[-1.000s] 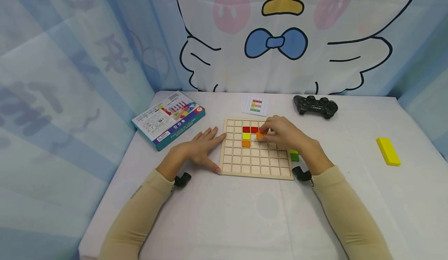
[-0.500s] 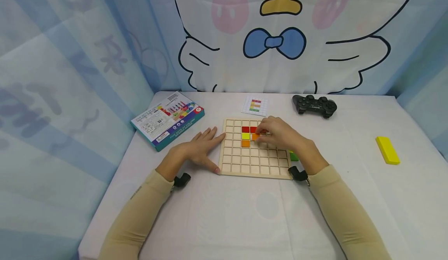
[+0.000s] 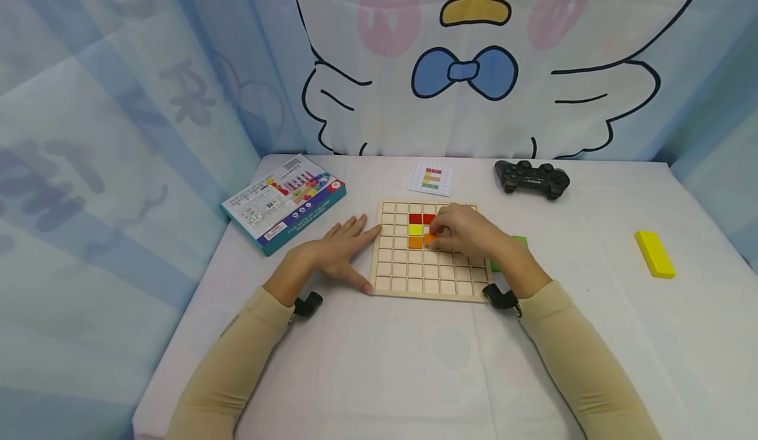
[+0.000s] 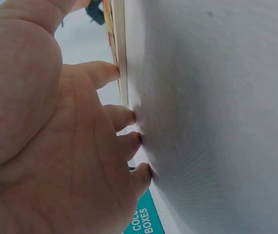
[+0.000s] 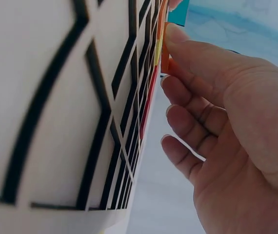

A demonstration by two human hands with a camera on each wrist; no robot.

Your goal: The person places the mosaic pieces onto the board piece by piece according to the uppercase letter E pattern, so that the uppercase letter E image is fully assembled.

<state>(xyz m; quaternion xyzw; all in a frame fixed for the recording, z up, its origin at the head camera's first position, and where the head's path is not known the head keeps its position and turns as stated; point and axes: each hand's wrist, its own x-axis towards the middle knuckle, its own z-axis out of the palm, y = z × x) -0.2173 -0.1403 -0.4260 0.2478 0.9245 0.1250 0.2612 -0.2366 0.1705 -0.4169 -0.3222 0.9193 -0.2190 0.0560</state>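
Note:
A square wooden grid board (image 3: 416, 272) lies on the table. Red tiles (image 3: 416, 219) sit in an upper row of its cells, with a yellow tile (image 3: 416, 229) and an orange tile (image 3: 416, 243) in the column below. My right hand (image 3: 468, 229) pinches another orange tile (image 5: 166, 48) between thumb and index finger, close over the board just right of the placed orange one. My left hand (image 3: 340, 252) lies with fingers spread at the board's left edge; its index fingertip (image 4: 113, 72) touches the wooden side.
Green pieces (image 3: 496, 266) lie by the board's right edge, partly behind my right wrist. A pattern card (image 3: 431, 179) is behind the board, a black game controller (image 3: 533, 179) at back right, a yellow block (image 3: 655, 254) far right, and a teal-edged box (image 3: 284, 203) at left.
My right hand has carried the orange tile left and slightly nearer, from the row under the red tiles to beside the placed orange one. The left hand stays put.

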